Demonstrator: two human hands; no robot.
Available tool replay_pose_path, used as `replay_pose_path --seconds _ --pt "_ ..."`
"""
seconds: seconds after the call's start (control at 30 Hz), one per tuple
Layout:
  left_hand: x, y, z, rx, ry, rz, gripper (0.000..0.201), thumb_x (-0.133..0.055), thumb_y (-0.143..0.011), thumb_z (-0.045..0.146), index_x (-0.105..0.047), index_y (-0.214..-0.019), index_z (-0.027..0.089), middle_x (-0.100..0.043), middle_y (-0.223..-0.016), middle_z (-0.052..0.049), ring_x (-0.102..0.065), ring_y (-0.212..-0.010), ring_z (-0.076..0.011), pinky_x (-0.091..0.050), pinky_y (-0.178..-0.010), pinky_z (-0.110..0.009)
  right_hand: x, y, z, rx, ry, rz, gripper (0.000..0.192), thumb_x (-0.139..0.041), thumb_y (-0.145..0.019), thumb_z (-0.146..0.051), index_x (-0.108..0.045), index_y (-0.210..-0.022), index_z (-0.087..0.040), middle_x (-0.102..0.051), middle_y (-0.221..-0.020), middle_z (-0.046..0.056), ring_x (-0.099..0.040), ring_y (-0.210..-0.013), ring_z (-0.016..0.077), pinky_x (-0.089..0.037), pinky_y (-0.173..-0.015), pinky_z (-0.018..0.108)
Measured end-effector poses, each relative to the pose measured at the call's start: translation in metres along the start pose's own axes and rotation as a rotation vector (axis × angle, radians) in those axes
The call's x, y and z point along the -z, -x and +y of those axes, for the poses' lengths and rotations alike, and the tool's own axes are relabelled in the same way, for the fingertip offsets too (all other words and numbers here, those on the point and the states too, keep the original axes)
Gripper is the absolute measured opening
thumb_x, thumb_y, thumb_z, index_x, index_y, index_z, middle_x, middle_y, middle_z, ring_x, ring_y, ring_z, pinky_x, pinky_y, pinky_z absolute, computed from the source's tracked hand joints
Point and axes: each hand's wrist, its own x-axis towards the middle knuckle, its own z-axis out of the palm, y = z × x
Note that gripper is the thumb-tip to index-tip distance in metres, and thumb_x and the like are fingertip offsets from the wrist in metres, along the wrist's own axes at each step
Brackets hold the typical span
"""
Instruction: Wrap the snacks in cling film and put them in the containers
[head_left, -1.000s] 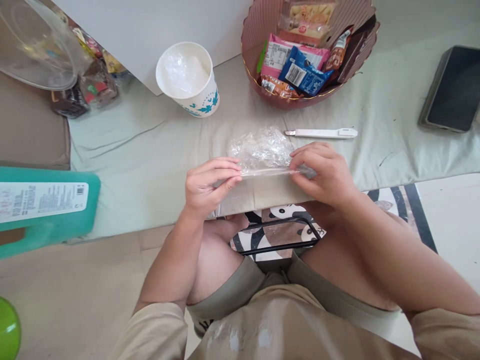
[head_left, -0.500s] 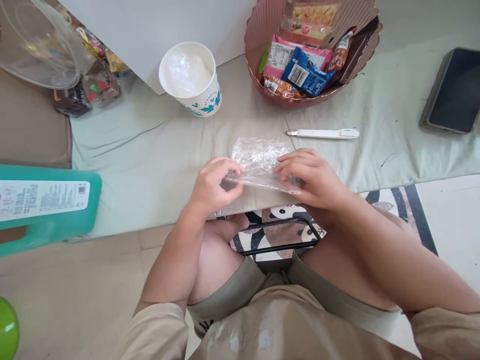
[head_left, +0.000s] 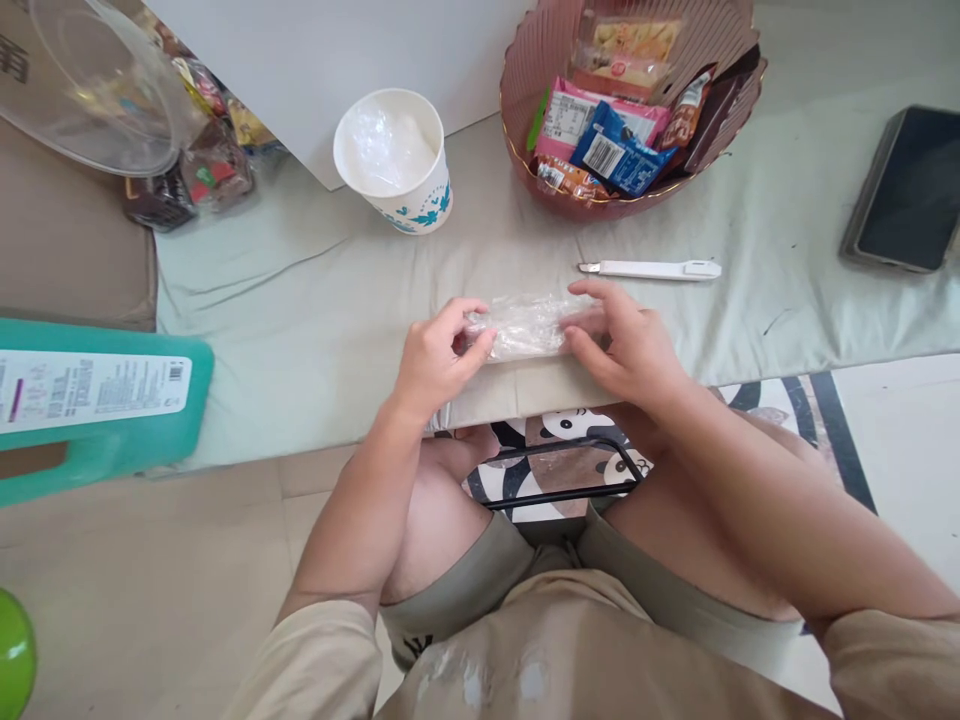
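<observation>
A crinkled clear plastic wrapper (head_left: 523, 328), folded into a narrow strip, lies on the pale green cloth near its front edge. My left hand (head_left: 444, 350) grips its left end between thumb and fingers. At the right end, my right hand (head_left: 626, 338) holds it, thumb at the front and fingers behind, the index finger raised and bent. Just beyond the right hand lies a white utility knife (head_left: 651, 270) with its short blade out, pointing left. A paper cup (head_left: 420, 205) with blue leaf prints stands farther back, with crumpled clear plastic inside.
A pink ribbed bowl (head_left: 517, 75) of packaged snacks stands at the back. On the right lies a dark phone (head_left: 909, 190). A green jug (head_left: 196, 400) is at the left, below a clear tub (head_left: 161, 110) and several snack packs. A white board (head_left: 315, 80) lies behind the cup.
The plastic wrapper was a wider sheet spread between my hands and is now folded into a narrower strip. My right hand's index finger has lifted. The view has shifted slightly.
</observation>
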Motion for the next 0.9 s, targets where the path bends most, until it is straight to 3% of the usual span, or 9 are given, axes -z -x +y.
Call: replay_pose_path --seconds 0.13,0.3,0.53,0.6,0.77,0.9 --pt "-0.007 -0.006 -0.001 0.081 -0.005 0.062 0.015 -0.065 -0.088 0.03 -0.065 -0.102 0.023 -0.056 -0.059 0.008 -0.052 -0.052 -0.0101 -0.043 -0.058 -0.025 -0.005 -0.001 0.002 -0.031 0.075 0.09 0.055 -0.057 -0.09 -0.022 -0.045 -0.143 -0.026 -0.073 -0.07 -0.002 -0.077 -0.09 0.0286 -0.054 -0.084 0.047" --pt "-0.009 -0.01 -0.007 0.081 -0.171 0.132 0.007 -0.064 -0.087 0.025 -0.067 -0.093 0.023 -0.056 -0.06 0.006 -0.055 -0.057 -0.0128 -0.044 -0.063 -0.028 -0.01 -0.003 0.006 -0.058 0.236 0.134 0.052 -0.061 -0.087 -0.027 -0.051 -0.138 -0.025 -0.066 -0.065 -0.003 -0.068 -0.072 0.0261 -0.049 -0.081 0.045" --pt "-0.009 -0.013 -0.018 0.048 -0.244 0.275 0.008 -0.065 -0.082 0.021 -0.065 -0.09 0.022 -0.067 -0.096 -0.005 -0.065 -0.089 -0.02 -0.053 -0.082 -0.034 -0.015 -0.006 0.003 -0.052 0.32 0.096 0.046 -0.059 -0.085 -0.023 -0.057 -0.131 -0.023 -0.061 -0.065 0.0 -0.063 -0.075 0.0278 -0.047 -0.079 0.043" --pt "-0.008 -0.015 -0.019 0.088 -0.198 0.261 0.007 -0.065 -0.083 0.022 -0.063 -0.09 0.022 -0.067 -0.093 -0.004 -0.064 -0.081 -0.017 -0.053 -0.076 -0.031 -0.015 -0.006 0.002 -0.028 0.311 0.098 0.044 -0.059 -0.085 -0.023 -0.058 -0.129 -0.023 -0.064 -0.074 0.003 -0.064 -0.079 0.0283 -0.05 -0.078 0.045" --pt "-0.004 -0.015 -0.012 0.147 -0.026 0.166 0.009 -0.062 -0.087 0.027 -0.055 -0.083 0.023 -0.059 -0.065 0.005 -0.052 -0.054 -0.01 -0.044 -0.058 -0.025 -0.008 -0.008 -0.002 0.003 0.189 0.217 0.045 -0.061 -0.086 -0.029 -0.057 -0.131 -0.025 -0.063 -0.121 0.014 -0.064 -0.109 0.0337 -0.055 -0.091 0.053" --pt "-0.002 -0.011 -0.006 0.138 -0.066 0.059 0.004 -0.063 -0.085 0.026 -0.059 -0.087 0.023 -0.055 -0.06 0.007 -0.051 -0.052 -0.0108 -0.043 -0.058 -0.026 0.0 -0.006 -0.007 0.056 0.197 0.25 0.034 -0.06 -0.088 -0.025 -0.064 -0.122 -0.029 -0.062 -0.13 0.015 -0.061 -0.123 0.0389 -0.048 -0.103 0.06"
